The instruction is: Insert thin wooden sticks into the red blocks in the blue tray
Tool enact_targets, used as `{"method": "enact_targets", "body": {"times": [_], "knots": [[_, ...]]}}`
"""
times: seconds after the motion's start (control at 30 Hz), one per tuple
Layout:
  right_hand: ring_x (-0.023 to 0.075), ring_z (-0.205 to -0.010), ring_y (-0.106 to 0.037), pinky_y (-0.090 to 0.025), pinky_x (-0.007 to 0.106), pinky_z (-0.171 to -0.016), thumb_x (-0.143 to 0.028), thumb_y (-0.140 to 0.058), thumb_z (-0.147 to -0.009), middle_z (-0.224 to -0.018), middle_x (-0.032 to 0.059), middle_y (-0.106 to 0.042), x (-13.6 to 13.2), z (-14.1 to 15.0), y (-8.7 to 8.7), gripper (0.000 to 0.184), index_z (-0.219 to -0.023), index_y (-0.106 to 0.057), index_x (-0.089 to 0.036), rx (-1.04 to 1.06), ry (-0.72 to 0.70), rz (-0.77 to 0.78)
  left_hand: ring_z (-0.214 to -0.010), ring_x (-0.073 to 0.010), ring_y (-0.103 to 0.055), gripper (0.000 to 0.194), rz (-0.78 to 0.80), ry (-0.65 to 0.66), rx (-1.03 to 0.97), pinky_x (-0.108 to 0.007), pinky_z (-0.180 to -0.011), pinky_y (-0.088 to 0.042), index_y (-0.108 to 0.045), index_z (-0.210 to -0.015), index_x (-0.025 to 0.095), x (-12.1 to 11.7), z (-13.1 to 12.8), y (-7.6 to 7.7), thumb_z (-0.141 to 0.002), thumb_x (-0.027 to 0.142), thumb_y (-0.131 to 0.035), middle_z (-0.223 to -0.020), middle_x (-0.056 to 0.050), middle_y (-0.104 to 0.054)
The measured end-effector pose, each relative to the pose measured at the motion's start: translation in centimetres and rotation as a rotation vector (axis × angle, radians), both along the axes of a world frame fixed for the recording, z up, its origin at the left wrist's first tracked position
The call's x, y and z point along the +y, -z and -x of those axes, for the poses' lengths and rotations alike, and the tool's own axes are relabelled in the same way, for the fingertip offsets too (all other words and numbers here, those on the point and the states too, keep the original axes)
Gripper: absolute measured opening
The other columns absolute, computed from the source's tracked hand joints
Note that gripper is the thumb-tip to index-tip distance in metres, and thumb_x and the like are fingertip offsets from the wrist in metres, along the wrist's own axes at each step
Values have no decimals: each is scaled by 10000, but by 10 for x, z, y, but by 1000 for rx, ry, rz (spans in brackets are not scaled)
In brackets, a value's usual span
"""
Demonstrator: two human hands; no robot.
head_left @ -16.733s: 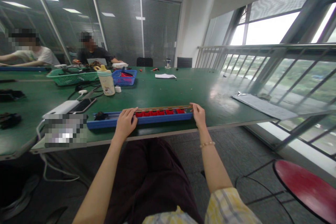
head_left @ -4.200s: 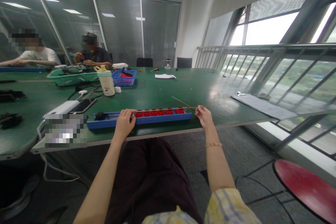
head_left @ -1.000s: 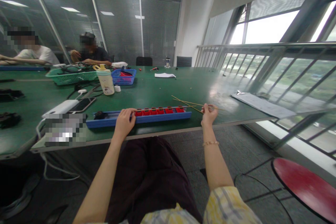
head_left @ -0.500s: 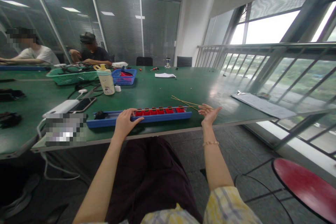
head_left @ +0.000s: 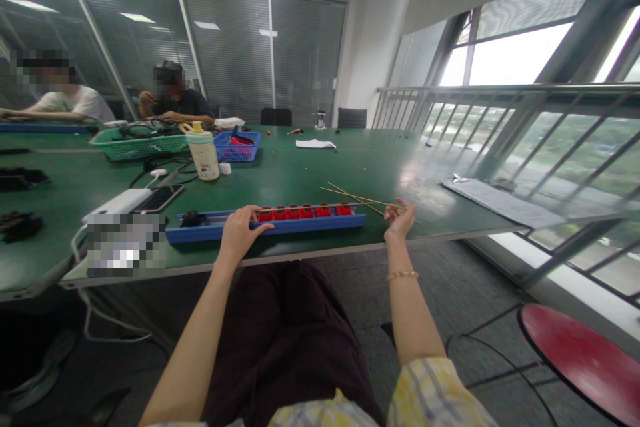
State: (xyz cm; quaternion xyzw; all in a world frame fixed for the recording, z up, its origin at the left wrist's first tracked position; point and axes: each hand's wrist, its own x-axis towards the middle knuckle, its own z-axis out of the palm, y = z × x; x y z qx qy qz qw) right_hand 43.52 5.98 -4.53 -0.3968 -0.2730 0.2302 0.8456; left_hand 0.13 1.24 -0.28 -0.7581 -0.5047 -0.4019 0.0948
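At the centre, the left hand [head_left: 243,233] lies over the blue trough [head_left: 310,225], thumb spread, its grip unclear; right of it, the right hand [head_left: 400,215] pinches one thin rod [head_left: 385,202]; a second rod [head_left: 377,211] appears to cross it, so lifting might snag both; a loose pinch might drop it.

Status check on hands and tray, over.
Left hand on blue tray. Right hand at ends of two crossed sticks. Third stick over tray's red pieces.
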Motion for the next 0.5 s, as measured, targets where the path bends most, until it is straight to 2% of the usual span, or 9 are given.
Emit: {"method": "enact_targets", "body": {"times": [0.37, 0.5], "knots": [[91, -419, -468, -345, 215, -423, -694, -274, -908, -560, -17, -580, 1, 0, -1, 606, -893, -595, -180, -6, -22, 36, -815, -212, -572, 446, -1, -10, 2, -346, -825, -398, -563, -1049, 222, 3, 6, 3, -815, 585, -676, -830, -5, -603], [92, -411, -479, -357, 207, -429, -649, -270, -931, -554, -39, -581, -4, 4, -5, 507, -911, -522, -210, -20, 53, 73, -818, -217, -576, 433, 17, -17, -6, -348, -826, -402, -563, -1038, 235, 3, 7, 2, -816, 591, -671, -823, -8, -609]]}}
